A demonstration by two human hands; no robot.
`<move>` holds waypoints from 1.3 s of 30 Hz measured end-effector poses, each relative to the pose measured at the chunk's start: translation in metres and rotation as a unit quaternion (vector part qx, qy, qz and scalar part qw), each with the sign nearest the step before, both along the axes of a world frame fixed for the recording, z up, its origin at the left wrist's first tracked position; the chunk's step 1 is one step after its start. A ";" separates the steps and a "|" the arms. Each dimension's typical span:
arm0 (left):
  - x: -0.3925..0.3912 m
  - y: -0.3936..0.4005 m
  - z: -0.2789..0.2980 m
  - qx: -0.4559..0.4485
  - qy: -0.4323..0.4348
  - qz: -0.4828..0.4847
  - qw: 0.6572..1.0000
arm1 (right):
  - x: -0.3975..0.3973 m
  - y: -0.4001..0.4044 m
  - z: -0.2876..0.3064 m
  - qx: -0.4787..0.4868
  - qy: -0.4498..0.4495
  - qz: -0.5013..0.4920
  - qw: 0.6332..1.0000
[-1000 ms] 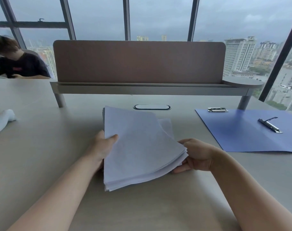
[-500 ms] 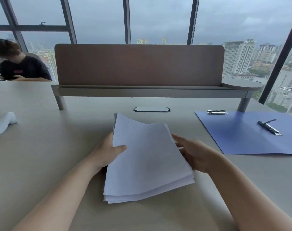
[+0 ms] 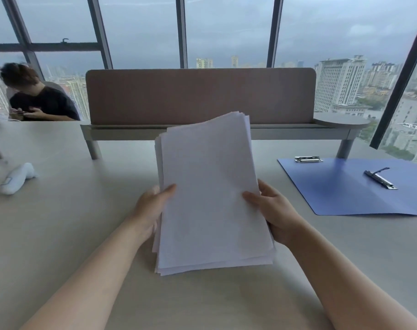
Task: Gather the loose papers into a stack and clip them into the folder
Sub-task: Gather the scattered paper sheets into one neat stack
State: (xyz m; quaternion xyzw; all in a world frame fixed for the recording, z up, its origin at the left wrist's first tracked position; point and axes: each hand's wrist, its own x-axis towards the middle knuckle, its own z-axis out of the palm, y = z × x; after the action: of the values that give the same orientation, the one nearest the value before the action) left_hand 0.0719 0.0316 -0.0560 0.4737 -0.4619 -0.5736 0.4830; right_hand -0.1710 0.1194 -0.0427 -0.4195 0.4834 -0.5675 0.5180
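Note:
A stack of white papers (image 3: 209,194) stands tilted up off the table, its edges uneven. My left hand (image 3: 150,206) grips its left edge, thumb on the front sheet. My right hand (image 3: 271,210) grips the right edge the same way. An open blue folder (image 3: 340,194) lies flat on the table to the right. It carries a metal clip (image 3: 380,179) near its middle fold and a second metal clip (image 3: 307,159) at its far left corner.
A brown desk divider (image 3: 200,96) on a grey shelf crosses the back of the table. A white object (image 3: 17,178) lies at the far left. A person in a dark shirt (image 3: 43,103) sits behind the table at the left. Windows lie beyond.
The papers have been lifted from lying low over the table to a raised, tilted position. My right hand has shifted from under the stack to its right edge.

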 end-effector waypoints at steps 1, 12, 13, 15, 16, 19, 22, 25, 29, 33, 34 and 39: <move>-0.001 0.006 0.006 -0.001 0.028 -0.017 0.999 | 0.001 0.004 0.003 -0.018 -0.007 0.001 1.000; -0.009 0.050 0.102 -0.283 0.034 0.062 0.956 | 0.018 0.031 0.083 -0.202 -0.001 -0.057 0.978; -0.007 0.053 0.099 -0.286 0.019 0.058 0.956 | 0.019 0.034 0.081 -0.203 0.003 -0.054 0.978; -0.002 0.058 0.089 -0.295 -0.021 0.041 0.954 | 0.021 0.038 0.073 -0.203 0.008 -0.057 0.978; -0.001 0.060 0.085 -0.302 -0.035 0.033 0.952 | 0.022 0.040 0.070 -0.204 0.013 -0.061 0.977; 0.000 0.064 0.086 -0.319 -0.055 0.021 0.946 | 0.025 0.040 0.073 -0.218 0.038 -0.080 0.972; 0.001 0.060 0.100 -0.332 -0.036 0.030 0.942 | 0.027 0.036 0.084 -0.233 0.049 -0.111 0.965; -0.003 0.056 0.112 -0.303 0.029 0.028 0.952 | 0.031 0.032 0.091 -0.243 0.043 -0.147 0.958; -0.016 0.058 0.124 -0.201 0.099 -0.014 0.975 | 0.041 0.025 0.097 -0.243 0.065 -0.168 0.953; -0.013 0.058 0.127 -0.186 0.118 -0.026 0.975 | 0.035 0.023 0.100 -0.242 0.077 -0.175 0.951; -0.011 0.058 0.123 -0.187 0.107 -0.037 0.976 | 0.032 0.023 0.096 -0.232 0.061 -0.172 0.955; -0.013 0.057 0.100 -0.171 0.035 -0.049 0.983 | 0.031 0.023 0.077 -0.166 0.027 -0.132 0.977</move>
State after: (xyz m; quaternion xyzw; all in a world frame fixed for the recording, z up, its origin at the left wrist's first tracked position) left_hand 0.0584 0.0885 0.0437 0.3408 -0.5586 -0.5255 0.5438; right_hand -0.1401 0.1426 0.0346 -0.4475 0.4476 -0.6915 0.3483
